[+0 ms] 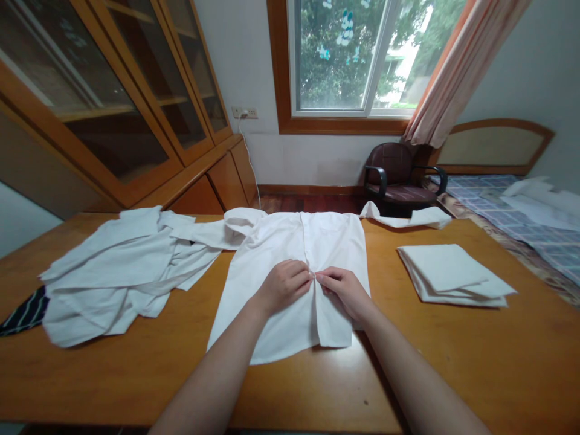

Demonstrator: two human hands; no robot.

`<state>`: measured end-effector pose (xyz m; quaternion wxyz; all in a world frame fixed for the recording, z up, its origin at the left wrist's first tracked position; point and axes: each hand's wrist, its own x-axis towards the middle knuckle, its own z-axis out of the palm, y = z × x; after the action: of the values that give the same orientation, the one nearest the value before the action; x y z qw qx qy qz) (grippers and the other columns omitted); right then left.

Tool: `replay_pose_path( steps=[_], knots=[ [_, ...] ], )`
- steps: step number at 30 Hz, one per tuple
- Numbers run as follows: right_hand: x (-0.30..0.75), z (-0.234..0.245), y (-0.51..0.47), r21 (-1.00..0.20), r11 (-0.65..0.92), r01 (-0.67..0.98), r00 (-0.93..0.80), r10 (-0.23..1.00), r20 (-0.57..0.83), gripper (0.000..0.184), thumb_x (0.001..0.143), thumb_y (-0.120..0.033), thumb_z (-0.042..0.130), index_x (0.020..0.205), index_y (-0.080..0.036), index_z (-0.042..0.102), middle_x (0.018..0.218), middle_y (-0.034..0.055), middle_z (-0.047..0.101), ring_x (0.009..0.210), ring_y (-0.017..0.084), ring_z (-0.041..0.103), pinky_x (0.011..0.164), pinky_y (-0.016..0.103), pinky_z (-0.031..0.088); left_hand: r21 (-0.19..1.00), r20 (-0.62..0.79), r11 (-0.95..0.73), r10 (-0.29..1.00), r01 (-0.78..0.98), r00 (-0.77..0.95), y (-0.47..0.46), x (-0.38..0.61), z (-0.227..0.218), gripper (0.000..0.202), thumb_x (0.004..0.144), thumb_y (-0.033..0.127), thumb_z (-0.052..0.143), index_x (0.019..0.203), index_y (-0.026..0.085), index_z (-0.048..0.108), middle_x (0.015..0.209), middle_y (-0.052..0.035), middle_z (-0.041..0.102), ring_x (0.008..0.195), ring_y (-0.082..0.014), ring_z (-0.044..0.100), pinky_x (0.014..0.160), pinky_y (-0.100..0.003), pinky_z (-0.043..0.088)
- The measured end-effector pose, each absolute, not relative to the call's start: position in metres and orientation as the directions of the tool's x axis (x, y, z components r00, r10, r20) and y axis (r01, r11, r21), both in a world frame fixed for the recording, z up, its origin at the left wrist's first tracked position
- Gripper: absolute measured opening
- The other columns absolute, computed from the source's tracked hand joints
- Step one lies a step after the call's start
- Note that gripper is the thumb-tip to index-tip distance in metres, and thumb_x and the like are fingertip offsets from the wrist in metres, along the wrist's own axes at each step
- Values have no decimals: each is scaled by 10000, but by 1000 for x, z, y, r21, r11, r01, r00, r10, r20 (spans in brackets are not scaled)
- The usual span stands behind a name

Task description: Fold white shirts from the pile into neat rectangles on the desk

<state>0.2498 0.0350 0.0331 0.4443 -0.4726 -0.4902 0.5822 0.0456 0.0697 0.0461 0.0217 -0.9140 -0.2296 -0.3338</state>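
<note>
A white shirt (pixel 272 296) lies spread on the wooden table, its front placket running down the middle toward me and its sleeves reaching out to both sides. My left hand (pixel 287 283) pinches the placket edge from the left. From the right, my right hand (pixel 339 287) pinches the same spot, its fingertips meeting those of the left. The fabric is lifted into a small ridge there. Any button between the fingers is too small to make out. Below the hands the two front panels hang apart at the hem.
A heap of white garments (pixel 109 272) lies at the left, with a dark striped cloth (pixel 25 311) under it. Folded white cloth (pixel 453 272) rests on the table (pixel 475 356) at the right. Beyond stand an armchair (pixel 399 175), a bed (pixel 521 205) and a glass-door cabinet (pixel 181 163).
</note>
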Motion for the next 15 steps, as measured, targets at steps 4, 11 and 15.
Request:
replay_pose_path(
  steps=[4, 11, 15],
  knots=[
    [251, 34, 34, -995, -95, -29, -165, 982, -89, 307, 778, -464, 747, 837, -163, 770, 663, -6, 598, 668, 140, 490, 664, 293, 359, 125, 608, -891, 417, 437, 675, 70, 46, 48, 130, 956, 194, 550, 839, 193, 607, 841, -34, 638, 738, -148, 596, 688, -292, 487],
    [249, 41, 33, -993, -113, -33, -163, 981, -107, 308, 743, -471, 763, 820, -172, 771, 653, -5, 599, 668, 147, 491, 662, 299, 365, 157, 593, -872, 459, 465, 661, 70, 46, 46, 59, 944, 204, 566, 900, 198, 604, 891, -30, 641, 744, -147, 597, 687, -292, 487],
    [248, 44, 32, -990, -127, -58, -159, 980, -116, 281, 729, -444, 775, 800, -172, 762, 645, -9, 594, 664, 143, 489, 662, 296, 363, 178, 572, -865, 479, 469, 666, 71, 46, 43, 54, 934, 186, 577, 984, 197, 595, 884, -22, 642, 753, -152, 608, 686, -287, 486]
  ],
)
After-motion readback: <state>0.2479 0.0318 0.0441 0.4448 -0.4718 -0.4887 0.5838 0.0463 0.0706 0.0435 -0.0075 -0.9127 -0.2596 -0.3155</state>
